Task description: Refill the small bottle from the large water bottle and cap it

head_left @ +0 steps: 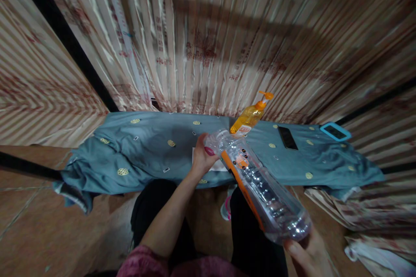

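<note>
A large clear plastic bottle [269,190] with an orange label is held tilted above the table, its neck end toward the upper left. My left hand [202,158] is closed around the neck end, where a small magenta patch shows by the fingers; I cannot tell what that patch is. At the bottle's base, my right hand [307,251] grips from below, with most of its fingers hidden. Behind the bottle stands an orange pump bottle [248,119], part filled with yellow-orange liquid. Under my left hand, a white sheet [219,165] is partly covered.
A grey-blue cloth with yellow prints covers the narrow table [146,151]. To the right lie a black phone [287,138] and a blue-framed device [336,131]. Striped curtains [201,43] hang close behind. A dark pole [65,30] slants at the left.
</note>
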`<state>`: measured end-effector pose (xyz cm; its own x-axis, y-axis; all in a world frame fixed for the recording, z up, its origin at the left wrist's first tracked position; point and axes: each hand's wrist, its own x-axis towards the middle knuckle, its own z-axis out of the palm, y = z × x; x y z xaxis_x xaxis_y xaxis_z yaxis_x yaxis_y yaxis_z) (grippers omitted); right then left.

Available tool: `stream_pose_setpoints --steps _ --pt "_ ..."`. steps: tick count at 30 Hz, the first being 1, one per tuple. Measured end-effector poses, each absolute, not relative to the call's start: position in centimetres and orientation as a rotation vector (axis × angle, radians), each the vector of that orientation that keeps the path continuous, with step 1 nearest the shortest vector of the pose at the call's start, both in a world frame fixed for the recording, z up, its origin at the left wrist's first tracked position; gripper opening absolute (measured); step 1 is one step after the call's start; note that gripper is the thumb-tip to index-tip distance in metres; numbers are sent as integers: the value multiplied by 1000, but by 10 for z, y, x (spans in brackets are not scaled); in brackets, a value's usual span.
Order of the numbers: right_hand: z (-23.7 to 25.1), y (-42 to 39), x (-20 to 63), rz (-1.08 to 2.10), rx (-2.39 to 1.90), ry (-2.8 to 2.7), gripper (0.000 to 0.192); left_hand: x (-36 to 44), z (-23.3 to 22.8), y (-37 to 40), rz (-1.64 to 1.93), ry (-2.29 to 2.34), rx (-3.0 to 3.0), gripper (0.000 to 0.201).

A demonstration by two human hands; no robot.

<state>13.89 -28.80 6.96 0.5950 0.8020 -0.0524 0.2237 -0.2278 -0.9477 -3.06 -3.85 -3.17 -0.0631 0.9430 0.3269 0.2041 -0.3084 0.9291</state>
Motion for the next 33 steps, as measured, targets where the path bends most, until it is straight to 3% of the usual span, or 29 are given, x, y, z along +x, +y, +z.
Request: stream_pose_setpoints --steps 6,15,24,33 --pt "69 -289 140 702 -1737 -852 85 -31 -32 -39 1417 1277 1561 82" --pt "55 -288 177 858 -1566 -1100 65 -32 -33 -39 1396 1297 1536 81" --pt "55 -280 149 798 -1457 -907 73 -39 -24 -40 1360 1294 1562 83" --pt "41 -279 180 922 -1503 -1100 72 -41 -18 -42 1315 1314 1562 81"
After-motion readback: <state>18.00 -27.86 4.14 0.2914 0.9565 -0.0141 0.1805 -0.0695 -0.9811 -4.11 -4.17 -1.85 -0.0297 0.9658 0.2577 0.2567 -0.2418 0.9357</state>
